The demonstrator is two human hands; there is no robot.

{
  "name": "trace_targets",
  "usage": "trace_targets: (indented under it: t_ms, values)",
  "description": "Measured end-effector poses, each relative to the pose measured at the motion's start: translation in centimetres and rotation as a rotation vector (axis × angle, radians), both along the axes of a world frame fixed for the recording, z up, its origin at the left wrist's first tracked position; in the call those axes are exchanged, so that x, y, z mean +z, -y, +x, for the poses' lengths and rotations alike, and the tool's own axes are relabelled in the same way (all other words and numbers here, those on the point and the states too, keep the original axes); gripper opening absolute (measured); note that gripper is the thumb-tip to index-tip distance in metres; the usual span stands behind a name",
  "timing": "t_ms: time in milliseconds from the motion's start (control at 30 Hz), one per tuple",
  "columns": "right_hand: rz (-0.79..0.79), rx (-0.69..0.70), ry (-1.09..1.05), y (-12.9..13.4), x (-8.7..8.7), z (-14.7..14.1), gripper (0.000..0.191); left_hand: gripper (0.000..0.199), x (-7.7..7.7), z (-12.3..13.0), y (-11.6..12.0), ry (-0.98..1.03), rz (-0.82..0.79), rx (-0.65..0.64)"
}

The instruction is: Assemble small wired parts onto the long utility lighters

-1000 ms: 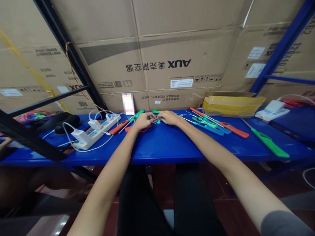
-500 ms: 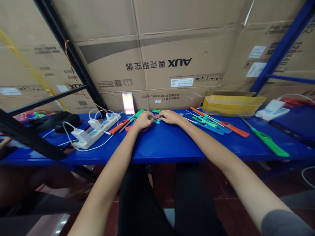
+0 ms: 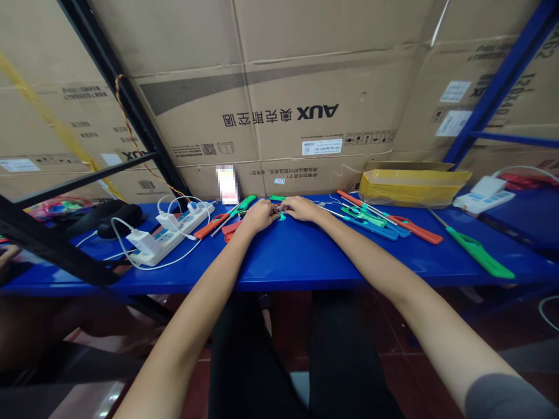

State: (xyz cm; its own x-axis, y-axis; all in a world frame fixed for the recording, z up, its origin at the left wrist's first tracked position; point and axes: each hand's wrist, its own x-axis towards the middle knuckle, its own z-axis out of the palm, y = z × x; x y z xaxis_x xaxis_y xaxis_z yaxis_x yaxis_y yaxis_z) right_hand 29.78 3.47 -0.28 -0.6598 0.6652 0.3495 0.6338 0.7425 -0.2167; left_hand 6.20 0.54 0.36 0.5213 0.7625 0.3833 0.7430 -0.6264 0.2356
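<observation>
Close together at the back of the blue table, my left hand (image 3: 262, 214) and my right hand (image 3: 301, 208) both have their fingers curled inward. What they pinch is small and mostly hidden by the fingers. A small green piece (image 3: 282, 216) shows just below the fingertips. Beside my left hand lie red-orange handles (image 3: 231, 228), and farther left an orange lighter (image 3: 212, 226) and a green lighter (image 3: 248, 202), both long-nosed. Right of my right hand is a group of long-nosed lighters, with a blue one (image 3: 371, 226), a green one (image 3: 364, 216) and an orange one (image 3: 417, 230).
A white power strip (image 3: 168, 235) with plugged-in chargers and looping cables is on the left. A lit phone (image 3: 227, 185) leans against the cardboard (image 3: 279, 75). At the right are a yellow-taped box (image 3: 413, 185) and another green lighter (image 3: 480, 251). Someone's hand (image 3: 7, 255) shows far left.
My left hand has shifted slightly right, closer to my right hand, and its fingers are more curled. More of the red-orange handles beside it now shows. My right hand has barely moved.
</observation>
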Motion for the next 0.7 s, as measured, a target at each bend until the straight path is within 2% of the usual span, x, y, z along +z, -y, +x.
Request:
trace_targets:
  t_ms: [200, 367, 567, 700]
  values:
    - [-0.010, 0.030, -0.103, 0.2, -0.1, -0.6, 0.025, 0.013, 0.6, -0.6, 0.2, 0.059, 0.014, 0.027]
    - [0.018, 0.036, -0.265, 0.0, 0.3, -0.6, 0.025, 0.018, 1.3, -1.7, 0.5, 0.228, 0.016, 0.083]
    - [-0.011, -0.010, -0.336, 0.1, 0.3, -0.7, 0.025, 0.023, 1.4, -1.9, 0.9, 0.453, -0.189, 0.118]
    - [0.012, 0.001, -0.307, 0.4, 0.3, -0.9, 0.024, 0.023, 1.5, -1.4, 1.0, 0.507, -0.181, 0.134]
